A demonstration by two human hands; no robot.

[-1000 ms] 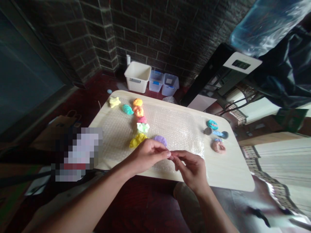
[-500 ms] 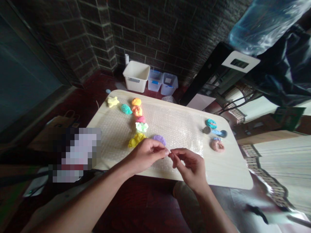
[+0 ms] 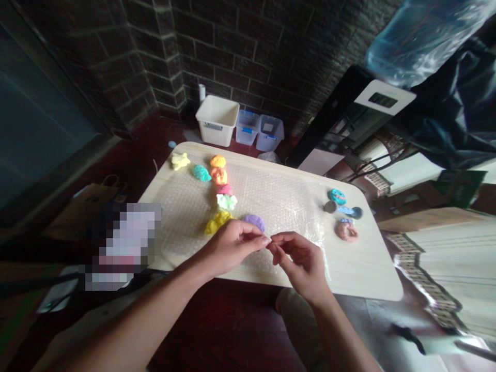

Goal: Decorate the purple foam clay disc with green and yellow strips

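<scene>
My left hand (image 3: 238,244) and my right hand (image 3: 300,258) meet fingertip to fingertip above the near edge of the table. Both are closed in a pinch; whatever lies between the fingertips is too small to make out. Just beyond the left hand sits a round purple clay piece (image 3: 254,223), partly covered by the fingers. A lumpy yellow clay piece (image 3: 217,222) lies behind the left wrist. Away from me runs a row with a white-green flower shape (image 3: 227,202), a pink piece (image 3: 225,189), an orange-red piece (image 3: 219,176) and a yellow-orange piece (image 3: 217,161).
Bubble wrap (image 3: 271,196) covers much of the pale table (image 3: 368,274). A teal piece (image 3: 201,173) and a pale yellow star (image 3: 180,161) lie far left. On the right are a blue-grey dumbbell shape (image 3: 343,209), a teal ball (image 3: 337,196) and a pink ring (image 3: 347,231). Bins (image 3: 217,126) stand behind.
My right hand has shifted slightly left and up, with its fingertips staying against the left hand's. The clay pieces on the table have not moved.
</scene>
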